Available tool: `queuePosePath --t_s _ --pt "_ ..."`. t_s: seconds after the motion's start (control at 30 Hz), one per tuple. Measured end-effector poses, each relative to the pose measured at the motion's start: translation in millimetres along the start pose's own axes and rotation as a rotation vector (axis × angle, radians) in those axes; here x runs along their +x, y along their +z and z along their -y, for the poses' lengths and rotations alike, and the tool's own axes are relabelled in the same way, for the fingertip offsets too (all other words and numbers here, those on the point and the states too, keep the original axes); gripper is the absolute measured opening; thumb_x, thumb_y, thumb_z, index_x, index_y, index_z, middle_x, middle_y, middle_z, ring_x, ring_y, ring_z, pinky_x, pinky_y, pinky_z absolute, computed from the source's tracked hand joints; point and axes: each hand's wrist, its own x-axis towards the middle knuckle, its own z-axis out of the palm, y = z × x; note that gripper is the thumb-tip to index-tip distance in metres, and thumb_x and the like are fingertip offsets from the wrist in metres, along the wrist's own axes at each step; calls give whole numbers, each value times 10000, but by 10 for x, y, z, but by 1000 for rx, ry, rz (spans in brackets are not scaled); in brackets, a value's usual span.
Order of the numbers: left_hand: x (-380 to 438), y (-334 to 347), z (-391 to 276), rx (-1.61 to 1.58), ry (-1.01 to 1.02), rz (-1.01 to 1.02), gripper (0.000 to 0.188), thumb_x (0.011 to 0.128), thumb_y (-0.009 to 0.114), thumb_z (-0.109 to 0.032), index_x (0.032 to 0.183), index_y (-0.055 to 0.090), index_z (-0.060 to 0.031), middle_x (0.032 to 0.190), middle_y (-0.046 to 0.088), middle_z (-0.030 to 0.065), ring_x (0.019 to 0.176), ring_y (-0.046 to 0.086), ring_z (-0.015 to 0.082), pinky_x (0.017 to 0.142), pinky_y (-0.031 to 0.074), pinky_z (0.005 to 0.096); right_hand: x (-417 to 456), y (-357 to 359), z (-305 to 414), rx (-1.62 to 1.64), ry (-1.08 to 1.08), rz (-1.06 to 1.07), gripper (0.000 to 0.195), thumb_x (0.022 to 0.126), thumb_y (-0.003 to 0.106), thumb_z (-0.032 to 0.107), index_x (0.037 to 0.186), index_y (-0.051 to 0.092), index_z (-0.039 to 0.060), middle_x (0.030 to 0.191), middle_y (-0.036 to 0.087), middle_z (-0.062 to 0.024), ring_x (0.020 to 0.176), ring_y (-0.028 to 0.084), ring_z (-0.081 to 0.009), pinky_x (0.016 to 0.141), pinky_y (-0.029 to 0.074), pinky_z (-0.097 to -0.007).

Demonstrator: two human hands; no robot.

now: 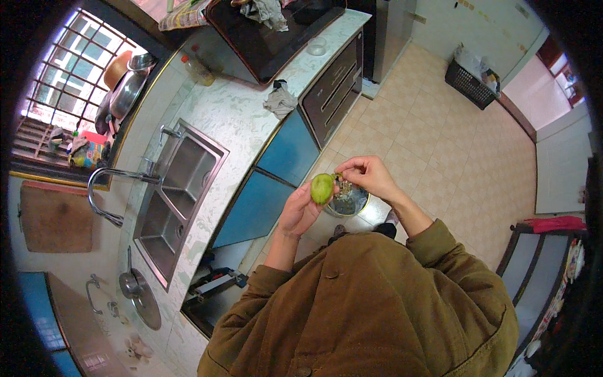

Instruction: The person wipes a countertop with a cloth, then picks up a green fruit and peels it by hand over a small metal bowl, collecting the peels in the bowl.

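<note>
My left hand (299,211) grips a smooth, oval green fruit (321,189), held up in front of my body. Close to the fruit's right side, my right hand (373,178) has its thumb and forefinger pinched on a small dark and yellowish-green piece (338,177). Whether that piece is still joined to the fruit I cannot tell. Below both hands, on the floor, stands a round bin (347,205) lined with a plastic bag, with pale scraps inside. The hands partly cover the bin.
A marble-patterned counter (235,123) runs along the left, with a double steel sink (186,176) and tall faucet (123,174). A grey cloth (280,101) hangs at its edge. Below, one cabinet stands open. A black basket (471,82) sits on the tiled floor (424,118).
</note>
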Motion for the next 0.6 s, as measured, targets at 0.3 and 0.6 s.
queuePosePath --t_s 0.3,0.6 --pt "36 -63 25 -9 -31 25 487 868 504 -235 1217 346 66 1153 491 178 1070 502 258 925 411 321 -38 31 228 152 -8 123 135 785 618 132 853 627 15 713 593 16 597 482 -21 538 384 -170" --pt "38 -101 33 -14 -62 36 478 864 515 -224 1210 359 68 1133 505 167 1026 527 235 889 438 302 4 -8 134 37 -35 102 58 727 611 71 766 603 30 658 546 50 590 465 -17 546 389 -172"
